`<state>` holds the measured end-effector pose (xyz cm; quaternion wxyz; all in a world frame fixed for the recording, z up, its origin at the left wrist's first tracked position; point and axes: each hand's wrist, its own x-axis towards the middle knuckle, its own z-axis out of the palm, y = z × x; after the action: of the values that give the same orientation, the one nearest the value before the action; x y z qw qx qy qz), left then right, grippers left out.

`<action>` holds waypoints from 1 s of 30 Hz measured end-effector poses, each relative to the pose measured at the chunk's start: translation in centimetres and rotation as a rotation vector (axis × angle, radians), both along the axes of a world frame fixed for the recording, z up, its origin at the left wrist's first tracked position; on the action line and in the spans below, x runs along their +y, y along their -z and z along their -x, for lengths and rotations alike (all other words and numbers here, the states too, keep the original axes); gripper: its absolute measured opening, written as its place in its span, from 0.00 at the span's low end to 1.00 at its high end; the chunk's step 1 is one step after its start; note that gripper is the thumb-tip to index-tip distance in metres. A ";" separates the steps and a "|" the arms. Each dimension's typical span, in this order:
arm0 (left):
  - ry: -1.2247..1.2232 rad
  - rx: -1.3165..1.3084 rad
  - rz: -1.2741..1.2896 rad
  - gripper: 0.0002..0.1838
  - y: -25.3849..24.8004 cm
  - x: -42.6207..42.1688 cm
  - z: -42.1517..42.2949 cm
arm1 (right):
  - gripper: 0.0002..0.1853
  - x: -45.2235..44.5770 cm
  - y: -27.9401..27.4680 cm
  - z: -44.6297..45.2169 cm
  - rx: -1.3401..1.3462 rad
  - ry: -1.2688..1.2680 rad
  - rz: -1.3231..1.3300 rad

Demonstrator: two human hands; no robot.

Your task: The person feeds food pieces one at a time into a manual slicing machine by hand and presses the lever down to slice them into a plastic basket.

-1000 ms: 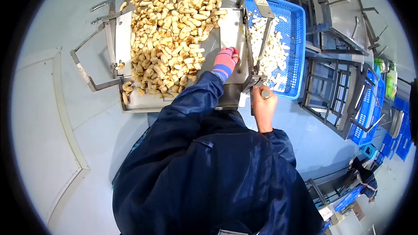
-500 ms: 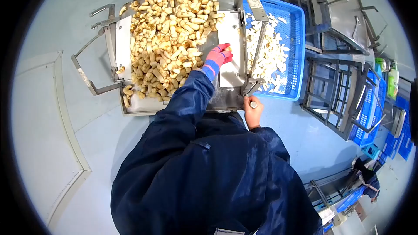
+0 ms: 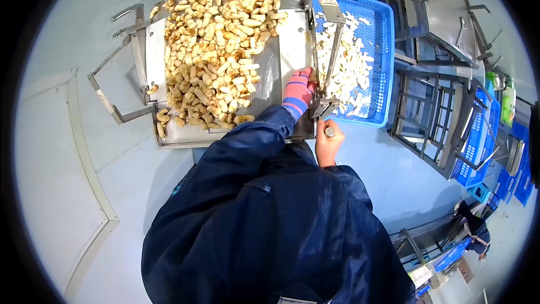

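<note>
My left hand (image 3: 298,90), in a pink and blue striped glove, rests on the white board (image 3: 295,42) close beside the blade arm (image 3: 333,53) of a lever cutter. Its fingers are pressed together; whatever they hold is hidden. Bare and closed, my right hand (image 3: 327,147) grips the round-ended cutter handle (image 3: 330,132) at the near end of the arm. Left of the board, a big heap of stubby, yellow-brown mushroom-like pieces (image 3: 216,50) covers the metal tray (image 3: 270,73). Beyond the blade, pale cut slices (image 3: 343,50) lie in a blue basket (image 3: 384,56).
Another metal cutter frame (image 3: 121,67) with a white board stands at the tray's left side. Steel racks (image 3: 430,115) and more blue crates (image 3: 478,141) are to the right. Another person (image 3: 477,231) is at the far lower right.
My left hand has moved toward me and slightly right along the white board, nearer the handle end of the blade arm. My right hand stays on the handle, almost in place.
</note>
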<state>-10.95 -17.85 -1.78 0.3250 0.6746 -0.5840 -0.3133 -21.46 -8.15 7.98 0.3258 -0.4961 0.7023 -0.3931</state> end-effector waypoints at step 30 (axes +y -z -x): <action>-0.118 0.247 -0.023 0.15 -0.3 -1.5 0.2 | 0.14 1.4 4.8 0.7 -0.038 -0.001 -0.035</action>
<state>-11.17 -19.38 -1.49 0.4046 0.6678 -0.4952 -0.3808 -22.15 -6.71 3.20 0.3482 -0.4832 0.7024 -0.3899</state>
